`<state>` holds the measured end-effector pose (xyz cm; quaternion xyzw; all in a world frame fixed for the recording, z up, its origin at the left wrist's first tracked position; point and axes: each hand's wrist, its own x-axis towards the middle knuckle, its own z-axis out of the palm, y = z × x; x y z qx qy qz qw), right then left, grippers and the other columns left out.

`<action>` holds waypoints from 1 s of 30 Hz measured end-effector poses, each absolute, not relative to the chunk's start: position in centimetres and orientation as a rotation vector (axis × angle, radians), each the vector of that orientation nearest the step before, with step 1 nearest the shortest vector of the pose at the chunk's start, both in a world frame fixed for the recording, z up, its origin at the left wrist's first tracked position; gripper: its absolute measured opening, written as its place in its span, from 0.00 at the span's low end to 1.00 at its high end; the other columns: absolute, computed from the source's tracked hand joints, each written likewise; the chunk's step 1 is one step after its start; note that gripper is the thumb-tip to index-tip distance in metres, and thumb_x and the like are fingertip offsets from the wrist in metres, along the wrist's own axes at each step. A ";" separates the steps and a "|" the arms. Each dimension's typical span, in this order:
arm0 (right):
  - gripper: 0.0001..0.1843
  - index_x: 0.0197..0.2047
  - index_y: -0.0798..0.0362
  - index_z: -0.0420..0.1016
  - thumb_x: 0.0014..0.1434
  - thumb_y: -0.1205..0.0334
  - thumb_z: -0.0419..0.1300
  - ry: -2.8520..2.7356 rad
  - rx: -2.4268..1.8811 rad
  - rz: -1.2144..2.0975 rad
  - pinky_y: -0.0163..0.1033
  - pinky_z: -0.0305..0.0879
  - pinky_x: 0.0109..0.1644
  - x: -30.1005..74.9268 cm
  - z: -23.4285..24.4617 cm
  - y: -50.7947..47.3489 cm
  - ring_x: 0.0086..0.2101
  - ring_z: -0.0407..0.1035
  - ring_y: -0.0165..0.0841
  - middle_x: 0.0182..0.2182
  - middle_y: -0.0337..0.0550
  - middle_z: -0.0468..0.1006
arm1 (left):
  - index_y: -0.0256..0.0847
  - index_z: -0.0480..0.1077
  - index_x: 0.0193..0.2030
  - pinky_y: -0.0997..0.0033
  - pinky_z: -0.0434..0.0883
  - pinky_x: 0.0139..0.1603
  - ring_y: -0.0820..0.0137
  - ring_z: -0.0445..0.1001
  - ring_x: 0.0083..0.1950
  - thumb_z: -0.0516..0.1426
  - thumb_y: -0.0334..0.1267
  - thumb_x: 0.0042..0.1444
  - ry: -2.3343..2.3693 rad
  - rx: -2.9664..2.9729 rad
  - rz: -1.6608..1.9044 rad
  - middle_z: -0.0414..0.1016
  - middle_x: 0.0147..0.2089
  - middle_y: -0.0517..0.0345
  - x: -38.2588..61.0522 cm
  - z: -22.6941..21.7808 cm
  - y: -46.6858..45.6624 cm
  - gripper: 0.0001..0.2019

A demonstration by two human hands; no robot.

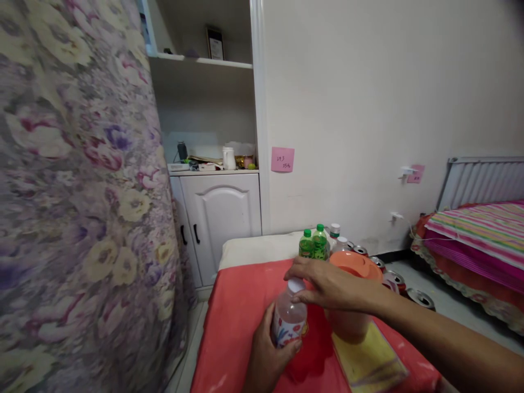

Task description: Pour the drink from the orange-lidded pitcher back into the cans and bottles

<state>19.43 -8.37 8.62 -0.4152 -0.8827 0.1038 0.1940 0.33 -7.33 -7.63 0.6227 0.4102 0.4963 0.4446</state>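
A clear plastic bottle [290, 314] with a white cap [296, 284] and a colourful printed label stands slightly tilted over the red-covered table [241, 305]. Wrapped round its lower body is my left hand [270, 349]. From the right, my right hand [323, 281] reaches across with thumb and fingers closed about the white cap. Behind my right forearm is a pitcher [347, 327] with an orange lid [356, 265], partly hidden by the arm. A dark red, flat, wavy-edged piece [317, 355] lies beneath the bottle.
Green-capped bottles [319, 243] stand at the table's back beside white-capped ones [334, 232]. Several drink cans [420, 297] line the right side. A yellow flat sheet [368, 357] lies near the pitcher. A floral curtain [90, 191] hangs left; a bed [483, 234] stands right.
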 end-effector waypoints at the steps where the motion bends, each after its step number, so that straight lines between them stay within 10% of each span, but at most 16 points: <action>1: 0.20 0.55 0.55 0.74 0.59 0.64 0.64 -2.482 -1.175 0.283 0.48 0.68 0.52 19.4 8.6 -8.2 0.48 0.72 0.42 0.50 0.52 0.76 | 0.39 0.70 0.58 0.58 0.75 0.55 0.47 0.76 0.58 0.67 0.36 0.36 1.010 1.544 1.228 0.80 0.55 0.46 0.3 -7.7 -7.3 0.37; 13: 0.17 0.57 0.47 0.72 0.67 0.55 0.57 -2.177 -0.980 0.497 0.42 0.65 0.54 22.1 10.7 -13.6 0.47 0.70 0.35 0.48 0.44 0.76 | 0.37 0.64 0.58 0.59 0.76 0.52 0.52 0.78 0.54 0.66 0.39 0.41 0.926 1.445 1.256 0.79 0.54 0.44 0.1 -8.3 -6.2 0.35; 19: 0.19 0.46 0.49 0.74 0.61 0.43 0.60 -1.588 -1.207 1.141 0.40 0.70 0.39 26.8 -1.2 -18.2 0.32 0.73 0.34 0.32 0.39 0.75 | 0.38 0.65 0.55 0.63 0.77 0.48 0.56 0.80 0.49 0.68 0.43 0.41 0.962 1.399 1.263 0.80 0.49 0.49 0.3 -8.5 -5.8 0.34; 24: 0.27 0.45 0.49 0.71 0.56 0.35 0.57 -1.305 -1.559 1.014 0.39 0.68 0.24 31.8 -10.8 -20.3 0.25 0.72 0.36 0.30 0.40 0.76 | 0.41 0.67 0.53 0.61 0.79 0.45 0.55 0.81 0.45 0.70 0.44 0.35 1.008 1.326 1.254 0.81 0.46 0.51 0.8 -8.0 -5.7 0.36; 30: 0.24 0.51 0.51 0.72 0.59 0.44 0.56 -1.389 -1.859 0.483 0.52 0.71 0.47 36.3 -12.6 -19.3 0.43 0.74 0.45 0.46 0.50 0.79 | 0.41 0.66 0.55 0.64 0.78 0.46 0.57 0.80 0.47 0.69 0.46 0.40 1.052 1.394 1.218 0.80 0.48 0.51 0.9 -8.6 -5.3 0.34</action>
